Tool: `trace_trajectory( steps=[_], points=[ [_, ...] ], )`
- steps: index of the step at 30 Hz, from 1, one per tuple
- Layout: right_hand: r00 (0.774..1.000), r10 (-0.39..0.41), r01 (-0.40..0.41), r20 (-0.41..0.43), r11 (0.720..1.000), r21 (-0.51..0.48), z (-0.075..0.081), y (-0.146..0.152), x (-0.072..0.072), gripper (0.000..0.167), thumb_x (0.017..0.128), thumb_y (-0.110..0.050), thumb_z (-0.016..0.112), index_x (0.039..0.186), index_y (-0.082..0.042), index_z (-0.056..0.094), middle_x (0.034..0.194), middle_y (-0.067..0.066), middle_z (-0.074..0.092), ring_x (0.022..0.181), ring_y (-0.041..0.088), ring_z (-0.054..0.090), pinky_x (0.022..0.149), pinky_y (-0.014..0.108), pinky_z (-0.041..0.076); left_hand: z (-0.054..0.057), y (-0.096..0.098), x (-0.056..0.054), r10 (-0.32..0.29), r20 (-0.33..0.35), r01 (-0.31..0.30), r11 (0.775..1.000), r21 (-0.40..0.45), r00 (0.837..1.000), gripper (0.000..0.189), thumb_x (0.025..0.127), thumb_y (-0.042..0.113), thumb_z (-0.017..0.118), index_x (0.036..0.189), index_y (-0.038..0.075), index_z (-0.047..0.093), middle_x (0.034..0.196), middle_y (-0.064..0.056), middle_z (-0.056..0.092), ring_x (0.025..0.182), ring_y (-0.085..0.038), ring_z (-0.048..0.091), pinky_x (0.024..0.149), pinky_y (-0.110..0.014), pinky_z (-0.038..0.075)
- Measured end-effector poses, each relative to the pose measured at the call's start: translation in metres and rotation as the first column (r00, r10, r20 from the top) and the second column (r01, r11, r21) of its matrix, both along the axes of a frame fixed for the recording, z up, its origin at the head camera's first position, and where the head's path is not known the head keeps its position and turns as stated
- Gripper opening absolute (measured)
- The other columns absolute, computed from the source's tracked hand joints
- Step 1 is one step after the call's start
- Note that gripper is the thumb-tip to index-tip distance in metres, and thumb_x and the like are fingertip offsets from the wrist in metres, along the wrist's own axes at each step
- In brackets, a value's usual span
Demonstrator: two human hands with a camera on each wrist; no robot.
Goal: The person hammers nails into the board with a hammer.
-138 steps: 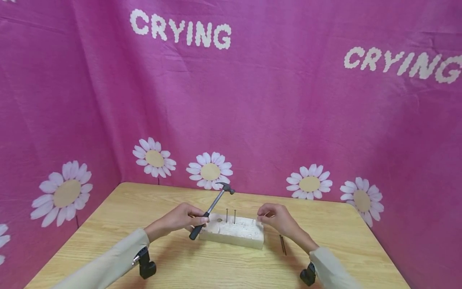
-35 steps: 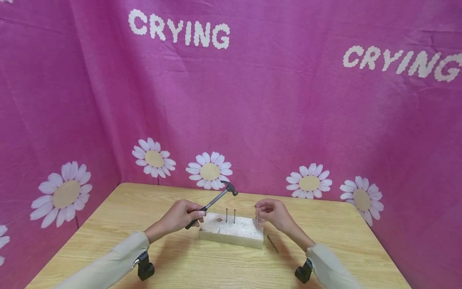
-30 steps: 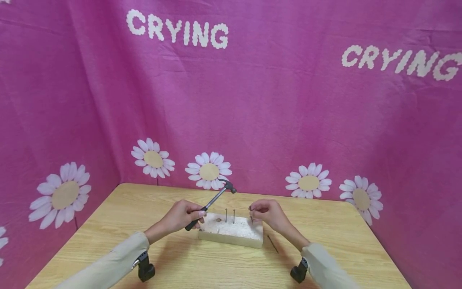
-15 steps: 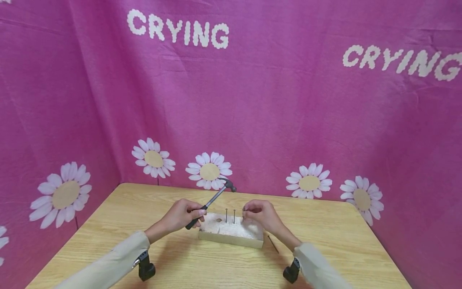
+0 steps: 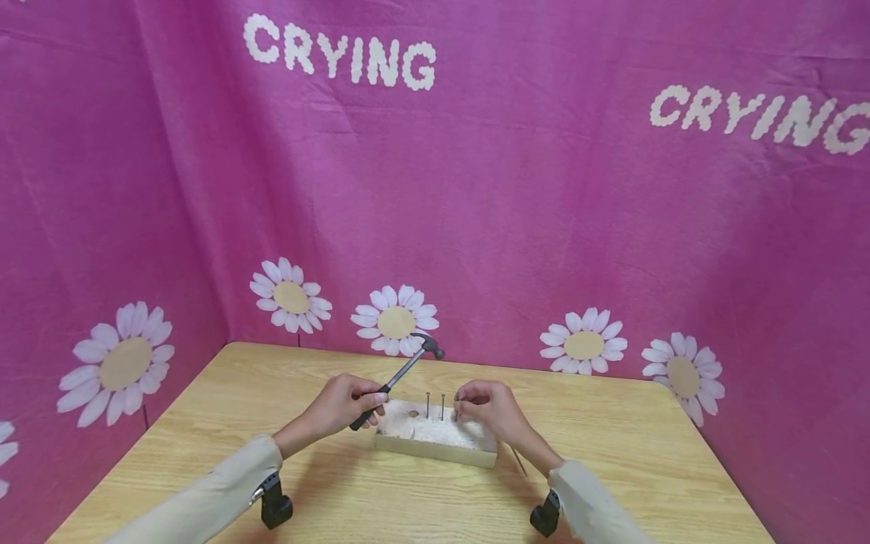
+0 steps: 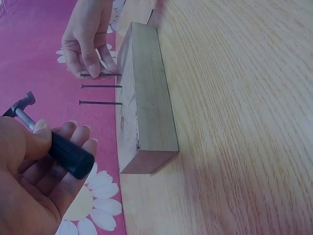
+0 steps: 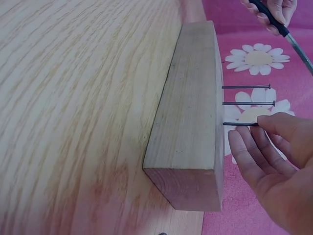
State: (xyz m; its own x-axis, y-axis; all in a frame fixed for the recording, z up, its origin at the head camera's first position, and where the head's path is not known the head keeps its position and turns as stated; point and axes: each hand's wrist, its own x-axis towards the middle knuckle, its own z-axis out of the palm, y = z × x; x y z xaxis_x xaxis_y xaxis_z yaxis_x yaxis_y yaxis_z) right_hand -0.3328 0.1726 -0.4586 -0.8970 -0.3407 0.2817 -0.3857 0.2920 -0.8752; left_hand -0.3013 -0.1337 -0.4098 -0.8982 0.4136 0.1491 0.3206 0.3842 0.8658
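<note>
My left hand (image 5: 343,404) grips the black handle of a claw hammer (image 5: 406,372), its head raised beyond the wooden block (image 5: 435,451). Two nails, a left one (image 5: 428,406) and a right one (image 5: 443,408), stand upright in the block's top. Just right of them, my right hand (image 5: 492,408) pinches a third nail (image 7: 239,124) between thumb and fingers. In the right wrist view this nail stands in line with the others, its tip at the block's face and its head covered by the fingertips.
Another nail (image 5: 519,462) lies on the wooden table (image 5: 326,499) to the right of the block, partly behind my right wrist. A hole (image 5: 413,414) shows in the block's top, left of the nails. A pink cloth (image 5: 476,189) with daisies hangs behind the table.
My right hand has carried a nail leftward from the block's right end to beside the standing pair. Of two nails lying on the table earliest, one lies there now. The hammer stays raised.
</note>
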Motion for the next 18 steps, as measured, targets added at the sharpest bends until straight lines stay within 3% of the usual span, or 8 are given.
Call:
trace_trajectory(
  steps=[5,10,18],
  points=[
    [1.000,-0.005,0.005,-0.009,1.000,0.013,0.0000,-0.0026,0.0016,0.008,0.094,0.007,0.071,0.100,0.012,0.073,0.095,0.025,0.075,0.081,0.025,0.074,0.074,0.032,0.063,-0.0011,0.0009,0.0000,0.010,-0.007,-0.010,1.000,-0.013,1.000,0.018,0.104,0.005,0.063,0.103,-0.009,0.074,0.082,-0.015,0.072,0.069,-0.021,0.069,0.062,-0.036,0.060],
    [1.000,-0.021,0.022,-0.020,1.000,0.022,-0.0024,-0.0026,0.0025,0.009,0.094,0.004,0.073,0.100,0.010,0.074,0.095,0.024,0.076,0.082,0.031,0.075,0.073,0.028,0.061,-0.0015,0.0018,-0.0006,0.005,-0.106,-0.013,0.997,-0.078,0.994,0.015,0.103,0.005,0.065,0.100,-0.005,0.076,0.079,-0.009,0.071,0.066,-0.015,0.065,0.056,-0.024,0.053],
    [1.000,-0.006,0.006,-0.015,1.000,-0.007,-0.0042,0.0005,0.0043,0.012,0.094,0.002,0.074,0.101,0.011,0.073,0.097,0.027,0.075,0.084,0.026,0.075,0.077,0.031,0.062,0.0013,0.0054,-0.0034,0.021,-0.333,-0.088,0.978,-0.188,0.943,0.012,0.101,0.005,0.067,0.098,0.002,0.079,0.081,-0.007,0.074,0.067,-0.010,0.066,0.057,-0.022,0.051]
  ],
)
